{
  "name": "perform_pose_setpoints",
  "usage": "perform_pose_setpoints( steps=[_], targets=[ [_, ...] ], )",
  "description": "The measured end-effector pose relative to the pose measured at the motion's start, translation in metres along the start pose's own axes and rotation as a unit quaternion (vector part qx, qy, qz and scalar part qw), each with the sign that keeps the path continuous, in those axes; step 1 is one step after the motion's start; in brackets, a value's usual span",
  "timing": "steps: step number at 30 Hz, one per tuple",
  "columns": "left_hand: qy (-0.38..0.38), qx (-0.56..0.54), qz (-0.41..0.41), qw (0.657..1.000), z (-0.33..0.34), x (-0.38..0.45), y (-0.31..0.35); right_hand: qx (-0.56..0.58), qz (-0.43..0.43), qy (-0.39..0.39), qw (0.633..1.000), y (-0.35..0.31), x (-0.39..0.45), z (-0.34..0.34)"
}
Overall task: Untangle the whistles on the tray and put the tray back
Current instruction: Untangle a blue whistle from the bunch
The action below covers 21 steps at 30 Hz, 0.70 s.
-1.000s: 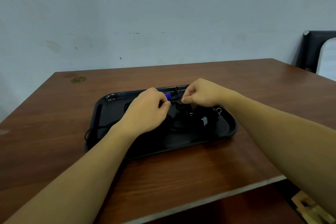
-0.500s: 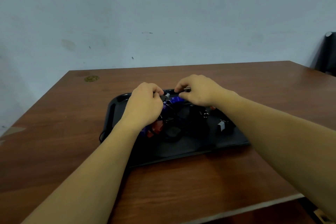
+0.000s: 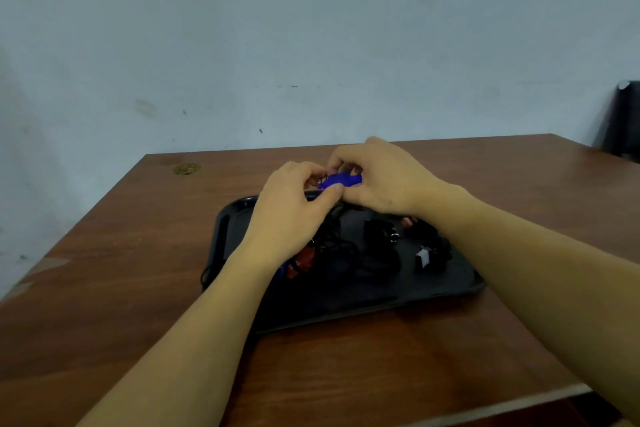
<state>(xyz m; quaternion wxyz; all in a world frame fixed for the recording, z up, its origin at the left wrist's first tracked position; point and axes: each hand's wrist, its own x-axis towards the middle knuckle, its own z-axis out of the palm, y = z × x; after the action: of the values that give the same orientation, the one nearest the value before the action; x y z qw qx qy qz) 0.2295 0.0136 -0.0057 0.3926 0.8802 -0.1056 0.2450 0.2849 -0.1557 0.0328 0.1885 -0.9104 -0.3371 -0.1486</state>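
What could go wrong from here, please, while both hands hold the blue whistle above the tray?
1. Black cords run from the blue whistle down into the pile, so lifting further could drag the red whistle and the others along or tighten the knot.
2. The left hand and right hand hold it only by a fingertip grip; it might slip.
3. One cord hangs over the tray edge and could snag.

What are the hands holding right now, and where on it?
Both hands hold the blue whistle above the tray: the right hand grips its body, the left hand pinches the end with the metal ring.
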Motion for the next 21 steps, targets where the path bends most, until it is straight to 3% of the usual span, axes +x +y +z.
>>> perform_pose_setpoints(
  steps=[5, 11, 16, 18, 21],
  targets=[
    [0.005, -0.175, -0.030, 0.984, -0.009, -0.001, 0.005, 0.100, -0.006, 0.071, 0.992, -0.015, -0.009, -0.011],
    [0.014, -0.407, -0.120, 0.905, -0.019, -0.004, 0.010, 0.348, 0.041, 0.072, 0.934, -0.028, -0.012, 0.012],
    [0.043, -0.424, -0.131, 0.895, -0.023, -0.001, 0.002, 0.417, 0.028, 0.053, 0.907, -0.030, -0.007, 0.040],
    [0.057, -0.455, -0.156, 0.875, -0.024, 0.001, -0.001, 0.429, 0.033, 0.063, 0.901, -0.029, -0.008, 0.049],
    [0.068, -0.516, -0.192, 0.832, -0.026, 0.004, -0.004, 0.375, 0.019, 0.065, 0.925, -0.028, -0.012, 0.048]
  ],
)
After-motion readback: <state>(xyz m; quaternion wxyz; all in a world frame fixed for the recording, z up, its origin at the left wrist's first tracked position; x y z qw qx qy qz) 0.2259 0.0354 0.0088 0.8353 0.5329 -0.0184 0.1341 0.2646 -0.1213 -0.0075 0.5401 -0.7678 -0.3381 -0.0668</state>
